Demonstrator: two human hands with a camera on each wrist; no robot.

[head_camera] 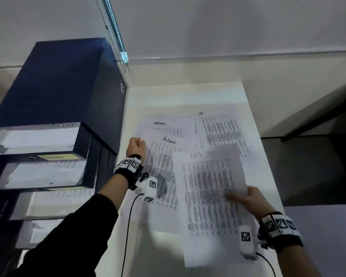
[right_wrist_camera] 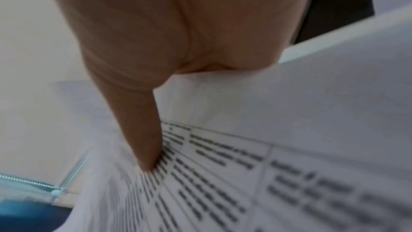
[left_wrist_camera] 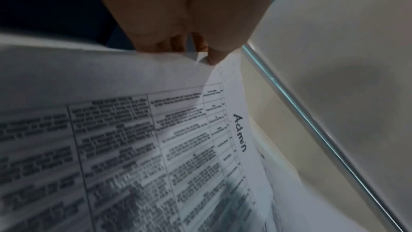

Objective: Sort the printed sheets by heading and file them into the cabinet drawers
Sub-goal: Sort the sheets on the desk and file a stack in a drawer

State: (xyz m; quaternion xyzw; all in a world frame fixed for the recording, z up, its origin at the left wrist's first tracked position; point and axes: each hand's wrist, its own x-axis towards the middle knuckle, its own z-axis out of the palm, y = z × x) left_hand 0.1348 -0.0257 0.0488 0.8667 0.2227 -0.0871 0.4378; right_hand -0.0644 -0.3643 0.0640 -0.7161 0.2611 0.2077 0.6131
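Nearest the head cam: the left forearm in a black sleeve (head_camera: 72, 226), w/ a tagged wrist band, reaching up over the white table (head_camera: 188, 96). The left hand (head_camera: 135, 147) has its fingers curled in, pinching the top left corner of an "Admin" sheet (head_camera: 160, 166); the left wrist view shows that corner (left_wrist_camera: 201, 58) bent up between thumb and fingertips, rest of the sheet lying on the pile. A second "Admin" sheet (head_camera: 168, 127) sits just behind it, partly overlapped. The right hand (head_camera: 246, 198) grips a "Task List" sheet (head_camera: 210, 188) at its right edge, thumb (right_wrist_camera: 142, 130) pressed flat on the printed side, other fingers hidden under the paper (sheet is blurred and its upper part curls off the table). An "HR" sheet (head_camera: 224, 132) lies flat at the far right of the spread, partly under the Task List one. Left of the table and touching it stands a dark blue filing cabinet (head_camera: 68, 86), its drawers (head_camera: 38, 140) pulled out in steps, white papers lying in each; a yellow label (head_camera: 56, 156) shows on one drawer front, text unreadable
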